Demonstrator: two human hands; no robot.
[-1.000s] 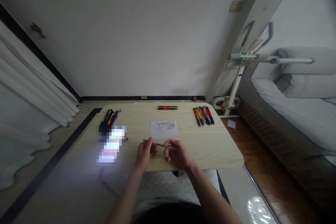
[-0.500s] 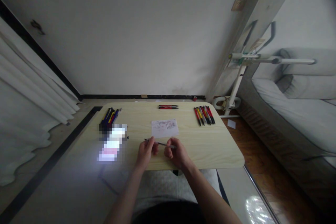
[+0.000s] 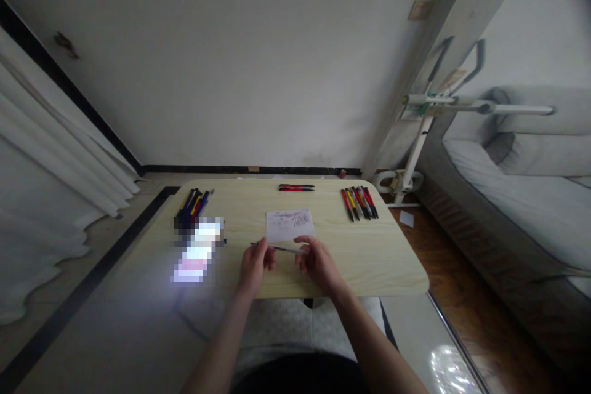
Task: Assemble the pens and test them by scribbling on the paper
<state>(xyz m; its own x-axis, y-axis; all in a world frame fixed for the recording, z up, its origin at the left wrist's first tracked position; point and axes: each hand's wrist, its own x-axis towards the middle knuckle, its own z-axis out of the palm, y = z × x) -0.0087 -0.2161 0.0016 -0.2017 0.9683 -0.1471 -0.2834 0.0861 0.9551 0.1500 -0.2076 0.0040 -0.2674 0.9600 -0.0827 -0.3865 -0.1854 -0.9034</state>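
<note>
Both hands hold one thin dark pen [image 3: 281, 249] level above the near edge of a light wooden table [image 3: 369, 252]. My left hand [image 3: 255, 266] pinches its left end. My right hand [image 3: 317, 261] grips its right end with the fingers curled. Just beyond the pen lies a small white paper [image 3: 289, 225] with scribbles on it.
A bunch of dark, blue and yellow pens [image 3: 191, 206] lies at the table's far left beside a blurred-out patch. Two red-black pens [image 3: 296, 187] lie at the far middle, several red, yellow and grey pens [image 3: 359, 202] at the far right. A white stand [image 3: 413, 154] and a bed [image 3: 517, 197] are to the right.
Both hands with the pen have shifted slightly away from me toward the paper. My right hand has moved up close to the paper's near edge.
</note>
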